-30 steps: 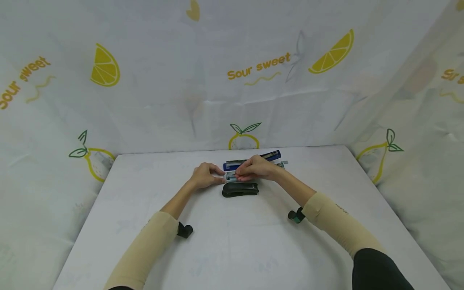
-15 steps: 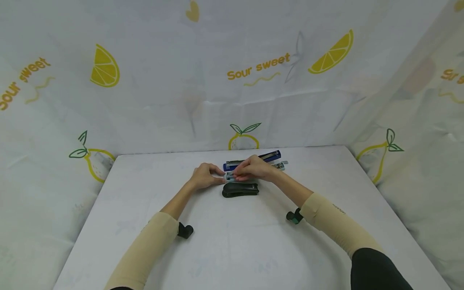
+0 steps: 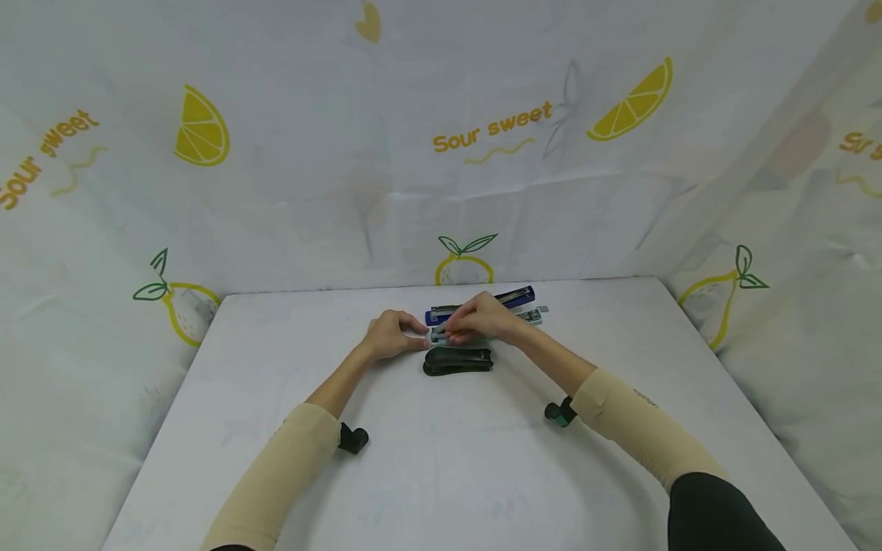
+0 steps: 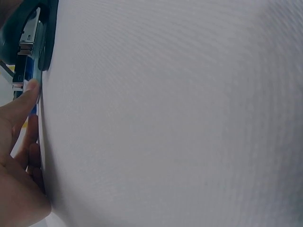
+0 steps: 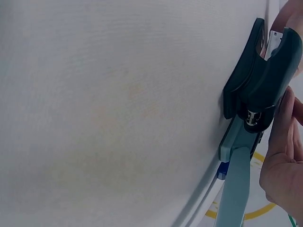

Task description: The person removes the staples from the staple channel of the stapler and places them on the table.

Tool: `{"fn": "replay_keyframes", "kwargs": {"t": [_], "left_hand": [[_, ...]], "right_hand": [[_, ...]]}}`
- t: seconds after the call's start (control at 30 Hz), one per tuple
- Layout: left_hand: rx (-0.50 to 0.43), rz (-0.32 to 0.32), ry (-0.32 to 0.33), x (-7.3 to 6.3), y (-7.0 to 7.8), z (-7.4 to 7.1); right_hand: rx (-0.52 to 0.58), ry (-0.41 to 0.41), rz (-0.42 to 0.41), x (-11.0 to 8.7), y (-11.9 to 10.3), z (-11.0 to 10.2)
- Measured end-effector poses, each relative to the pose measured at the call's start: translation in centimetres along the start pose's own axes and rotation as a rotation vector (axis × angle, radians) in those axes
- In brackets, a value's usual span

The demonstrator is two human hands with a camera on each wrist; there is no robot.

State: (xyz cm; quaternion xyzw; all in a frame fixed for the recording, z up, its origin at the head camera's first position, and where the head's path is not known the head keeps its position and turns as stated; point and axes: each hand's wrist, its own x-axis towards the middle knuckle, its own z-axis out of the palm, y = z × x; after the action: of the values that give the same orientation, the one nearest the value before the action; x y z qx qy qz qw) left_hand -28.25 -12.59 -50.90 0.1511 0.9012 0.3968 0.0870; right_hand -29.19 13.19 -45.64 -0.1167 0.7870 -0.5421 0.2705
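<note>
A light blue-green stapler (image 3: 532, 315), opened out, lies across the middle of three staplers at the table's back. My left hand (image 3: 389, 334) grips its left end between thumb and fingers. Over its left part my right hand (image 3: 482, 317) pinches a small grey strip (image 3: 439, 330), too small to make out clearly. Just in front lies a dark green stapler (image 3: 458, 360), which partly blocks the right wrist view. Behind, a blue stapler (image 3: 520, 297) is spread open. In the left wrist view, my left thumb (image 4: 31, 87) touches the light stapler.
The white table (image 3: 441, 474) stretches forward to its back edge. Beyond it hangs a white curtain (image 3: 310, 153) printed with lemons. Black wrist cameras (image 3: 354, 439) stick out from both sleeves.
My right hand has shifted slightly left along the light stapler, and the grey strip shows more at its fingertips. The left hand has stayed in place.
</note>
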Motion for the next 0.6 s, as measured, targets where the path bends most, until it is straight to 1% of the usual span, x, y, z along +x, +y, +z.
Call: {"fn": "replay_keyframes", "kwargs": {"t": [0.13, 0.33, 0.6], "left_hand": [[-0.006, -0.001, 0.0, 0.0, 0.0, 0.1], [-0.017, 0.001, -0.002, 0.0, 0.0, 0.1], [-0.028, -0.01, 0.005, -0.2, 0.2, 0.0]], "right_hand": [[-0.008, 0.025, -0.009, -0.3, 0.0, -0.4], [0.026, 0.071, 0.001, -1.0, -0.3, -1.3], [0.051, 0.1, 0.003, -2.1, -1.0, -2.7]]}}
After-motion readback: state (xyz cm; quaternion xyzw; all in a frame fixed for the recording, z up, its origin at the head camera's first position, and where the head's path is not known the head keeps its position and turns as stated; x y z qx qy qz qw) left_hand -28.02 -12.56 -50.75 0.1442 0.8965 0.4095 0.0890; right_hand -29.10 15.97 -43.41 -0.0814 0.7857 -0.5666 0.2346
